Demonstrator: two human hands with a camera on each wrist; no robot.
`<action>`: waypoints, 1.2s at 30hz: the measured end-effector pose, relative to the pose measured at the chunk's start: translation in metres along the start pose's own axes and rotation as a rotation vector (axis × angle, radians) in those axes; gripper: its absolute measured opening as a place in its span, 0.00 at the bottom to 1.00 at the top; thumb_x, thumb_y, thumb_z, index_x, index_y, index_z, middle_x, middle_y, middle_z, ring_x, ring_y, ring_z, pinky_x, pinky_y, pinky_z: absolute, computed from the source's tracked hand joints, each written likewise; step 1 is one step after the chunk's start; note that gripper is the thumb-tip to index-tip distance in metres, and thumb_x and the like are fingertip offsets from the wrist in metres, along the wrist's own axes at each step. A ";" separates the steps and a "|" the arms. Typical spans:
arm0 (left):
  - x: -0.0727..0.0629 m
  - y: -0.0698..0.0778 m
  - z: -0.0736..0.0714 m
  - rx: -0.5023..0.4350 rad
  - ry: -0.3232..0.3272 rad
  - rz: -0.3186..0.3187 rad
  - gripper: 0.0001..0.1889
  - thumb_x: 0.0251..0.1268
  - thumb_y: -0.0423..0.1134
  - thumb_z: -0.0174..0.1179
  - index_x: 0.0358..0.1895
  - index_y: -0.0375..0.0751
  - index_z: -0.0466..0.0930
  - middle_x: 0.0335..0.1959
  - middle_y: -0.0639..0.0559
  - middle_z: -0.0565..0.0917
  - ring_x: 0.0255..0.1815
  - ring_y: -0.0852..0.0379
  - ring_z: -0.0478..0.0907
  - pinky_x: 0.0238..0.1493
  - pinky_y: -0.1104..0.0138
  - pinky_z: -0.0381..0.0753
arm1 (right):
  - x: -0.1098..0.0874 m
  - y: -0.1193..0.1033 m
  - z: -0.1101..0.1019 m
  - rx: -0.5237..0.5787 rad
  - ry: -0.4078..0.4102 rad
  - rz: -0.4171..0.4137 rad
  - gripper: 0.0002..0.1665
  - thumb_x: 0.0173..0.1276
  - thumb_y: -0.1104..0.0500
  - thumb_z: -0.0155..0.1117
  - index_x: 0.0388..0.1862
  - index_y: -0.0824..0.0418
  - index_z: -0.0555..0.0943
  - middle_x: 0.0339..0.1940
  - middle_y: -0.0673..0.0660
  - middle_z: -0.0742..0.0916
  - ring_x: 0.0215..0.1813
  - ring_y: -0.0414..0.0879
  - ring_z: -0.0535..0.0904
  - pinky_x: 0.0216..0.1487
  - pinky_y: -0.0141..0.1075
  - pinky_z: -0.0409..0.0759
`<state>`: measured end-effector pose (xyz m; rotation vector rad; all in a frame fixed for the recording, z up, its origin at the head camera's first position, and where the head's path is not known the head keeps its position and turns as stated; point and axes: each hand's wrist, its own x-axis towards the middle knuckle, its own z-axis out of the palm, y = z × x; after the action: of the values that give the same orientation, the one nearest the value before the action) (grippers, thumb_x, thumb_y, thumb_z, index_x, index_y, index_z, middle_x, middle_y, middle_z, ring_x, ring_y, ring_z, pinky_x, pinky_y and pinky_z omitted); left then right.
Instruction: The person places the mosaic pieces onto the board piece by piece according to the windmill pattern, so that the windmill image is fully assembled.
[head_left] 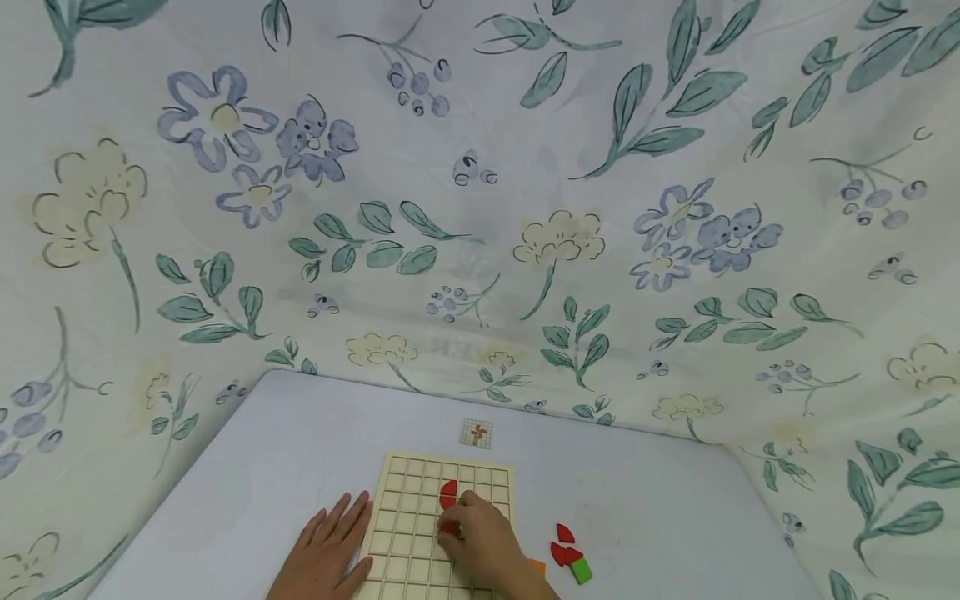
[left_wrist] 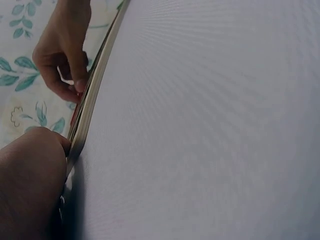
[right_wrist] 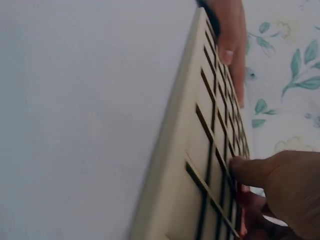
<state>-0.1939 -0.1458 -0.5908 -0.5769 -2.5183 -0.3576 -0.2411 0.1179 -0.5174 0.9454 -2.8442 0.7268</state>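
A cream grid board [head_left: 397, 525] with raised cell lines lies on the white table. In one of its columns sit red quarter-circle pieces [head_left: 448, 490], one above the other. My right hand [head_left: 480, 533] is over the board just below them, thumb and fingertips pinching another red piece [head_left: 450, 528] at the cells, partly hidden by the fingers. My left hand [head_left: 326, 546] lies flat at the board's left side, straight fingers along the rim and thumb over the edge. In the right wrist view, the right thumb [right_wrist: 250, 170] comes down close over the grid.
Right of the board lie loose red pieces [head_left: 565, 533] and a green square [head_left: 581, 571]. An orange piece [head_left: 537, 567] shows partly behind the right wrist. A small card [head_left: 476, 433] with a red pinwheel pattern lies beyond the board. Floral cloth [head_left: 465, 275] hangs behind the table.
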 end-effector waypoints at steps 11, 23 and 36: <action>0.001 0.001 0.000 0.010 0.029 0.016 0.36 0.67 0.57 0.58 0.71 0.36 0.67 0.67 0.41 0.73 0.79 0.61 0.39 0.73 0.66 0.28 | 0.002 0.003 -0.013 -0.005 -0.113 -0.112 0.06 0.63 0.64 0.72 0.35 0.52 0.88 0.31 0.41 0.75 0.31 0.29 0.67 0.33 0.22 0.71; -0.001 -0.001 0.005 0.022 0.048 0.031 0.38 0.65 0.56 0.60 0.73 0.38 0.64 0.67 0.42 0.73 0.79 0.61 0.38 0.72 0.66 0.28 | 0.001 0.008 -0.008 -0.062 0.006 -0.258 0.09 0.60 0.68 0.72 0.30 0.54 0.88 0.36 0.44 0.83 0.39 0.32 0.77 0.42 0.23 0.76; -0.002 -0.001 0.008 0.011 0.037 0.014 0.39 0.67 0.56 0.58 0.75 0.40 0.60 0.72 0.45 0.68 0.79 0.58 0.42 0.73 0.64 0.29 | -0.004 0.007 0.008 -0.203 0.227 -0.178 0.10 0.61 0.53 0.74 0.41 0.52 0.86 0.32 0.45 0.77 0.30 0.35 0.67 0.26 0.23 0.66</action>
<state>-0.1964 -0.1449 -0.5992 -0.5784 -2.4775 -0.3462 -0.2411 0.1210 -0.5285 0.9975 -2.5397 0.4812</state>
